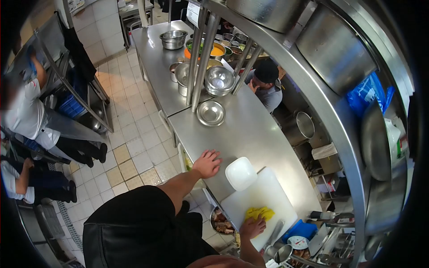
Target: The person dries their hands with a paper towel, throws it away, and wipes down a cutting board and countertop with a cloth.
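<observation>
My left hand lies flat on the steel worktop near its edge, fingers stretched out, with nothing in it. Beside it stands a white square bowl, overlapping the corner of a white cutting board. On the board, my right hand presses its fingers onto a crumpled yellow cloth; part of the cloth is hidden under them. A knife rests on the board close to my right hand, its handle end hard to make out.
Metal bowls stand farther along the worktop, beside shelf posts. Overhead, a shelf carries large pots. A person is across the counter; two others are at left. Below the edge sits a basin of food.
</observation>
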### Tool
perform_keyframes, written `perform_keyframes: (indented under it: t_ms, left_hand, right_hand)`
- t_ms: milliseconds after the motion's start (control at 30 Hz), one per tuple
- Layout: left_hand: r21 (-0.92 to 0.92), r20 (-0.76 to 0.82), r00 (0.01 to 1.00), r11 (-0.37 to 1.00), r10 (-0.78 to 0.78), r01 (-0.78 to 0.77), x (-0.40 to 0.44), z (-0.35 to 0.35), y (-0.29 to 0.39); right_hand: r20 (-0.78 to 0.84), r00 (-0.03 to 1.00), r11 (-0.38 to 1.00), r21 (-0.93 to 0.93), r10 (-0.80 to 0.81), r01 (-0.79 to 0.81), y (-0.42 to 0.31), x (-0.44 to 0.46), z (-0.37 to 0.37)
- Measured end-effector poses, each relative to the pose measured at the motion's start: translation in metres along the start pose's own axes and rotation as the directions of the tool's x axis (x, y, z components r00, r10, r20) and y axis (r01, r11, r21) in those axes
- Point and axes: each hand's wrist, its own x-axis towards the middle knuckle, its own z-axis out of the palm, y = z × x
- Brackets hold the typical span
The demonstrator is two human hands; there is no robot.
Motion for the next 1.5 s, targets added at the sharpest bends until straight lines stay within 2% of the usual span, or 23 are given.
perform_keyframes:
  t_ms: [233,533,633,733,1333,1433,1500]
  left_hand:
    - [0.023,-0.008,1.0,1.0,0.009,-0.009,-0.001,0.0,-0.001]
    - [-0.001,-0.017,1.0,1.0,0.008,-0.008,-0.001,0.001,0.0]
    - [0.001,-0.018,1.0,1.0,0.002,-0.002,-0.006,0.001,0.001]
    - [0.011,-0.032,0.999,1.0,0.002,-0.002,-0.001,0.0,0.0]
    - [0.023,-0.017,1.0,1.0,0.005,-0.005,-0.006,0.001,0.001]
    - [0.024,-0.03,1.0,1.0,0.008,-0.008,-0.001,0.003,-0.001]
    - [0.017,-0.01,1.0,1.0,0.003,-0.002,-0.007,0.004,0.0]
  right_hand:
    - [-0.018,1.0,0.999,-0.047,-0.021,0.02,0.001,0.002,0.0]
    - [-0.016,0.999,0.999,-0.012,-0.04,0.04,0.001,-0.001,-0.003]
    - [0.039,0.999,1.0,-0.018,0.021,-0.021,-0.007,0.002,-0.01]
    - [-0.016,1.0,1.0,0.01,-0.014,0.014,-0.002,0.001,-0.005]
    - [0.018,1.0,1.0,-0.025,-0.014,0.014,-0.007,0.002,-0.011]
    - [-0.037,0.998,0.999,-0.021,-0.046,0.045,-0.003,0.001,-0.005]
    - [-0.002,1.0,0.999,-0.019,-0.028,0.028,-0.003,-0.001,-0.009]
